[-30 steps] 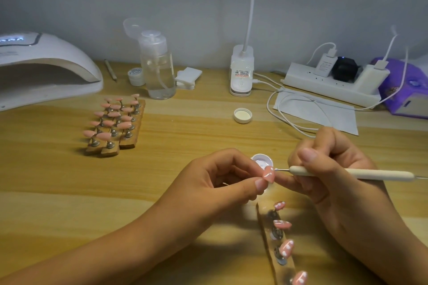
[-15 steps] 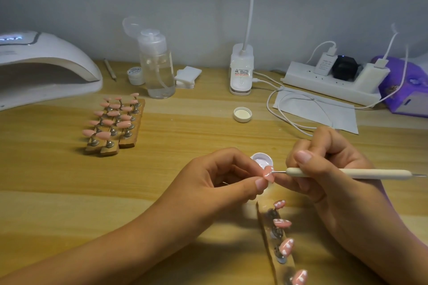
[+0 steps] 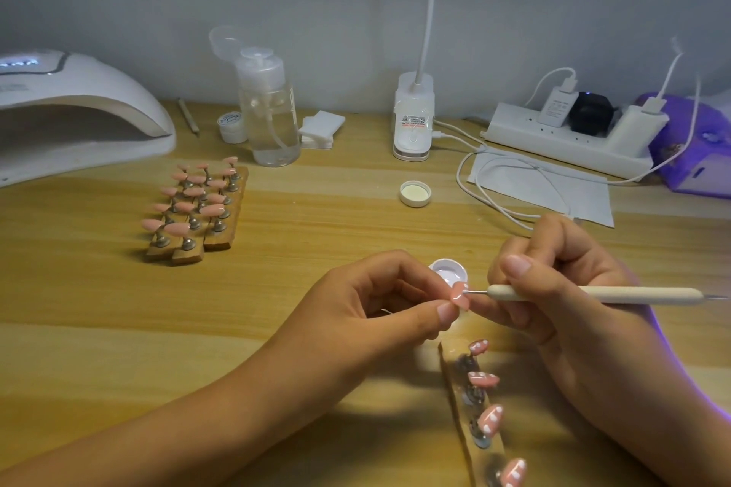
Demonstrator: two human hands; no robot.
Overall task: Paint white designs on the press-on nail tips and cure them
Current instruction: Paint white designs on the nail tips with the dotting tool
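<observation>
Nail tip, pink and glossy, is pinched between the thumb and forefinger of the left hand just below the middle of the frame, above the counter. The right hand grips a cream-handled dotting tool like a pen, its fine metal point touching the upper edge of the tip. A small white paint dish sits just behind. Doing this step well likely means bracing the two hands against each other, as they appear to be, so the point lands lightly. Small loads of paint and evenly spaced dots would match the white marks on the finished tips on the wooden strip at lower right. Wet paint probably smears easily, so the left fingers should avoid the painted face. The curing lamp sits at upper left, with plain tips standing near it.
</observation>
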